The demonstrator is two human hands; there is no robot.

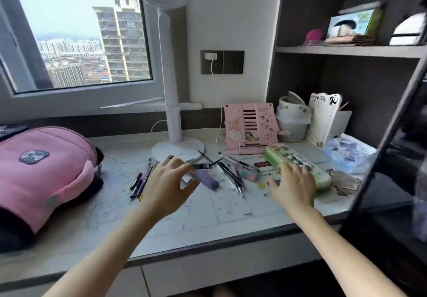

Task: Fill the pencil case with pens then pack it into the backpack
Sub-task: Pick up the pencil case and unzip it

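Here, the left hand (171, 182) hovers wide, fingers spread, just beside a purple stick (206, 178) among loose pens (228, 171) on the desk (208, 206). The right hand (294, 182) lies flat, fingers relaxed, on the near end of the green case (277, 155). The pink backpack (41, 169) lies well apart, far left.
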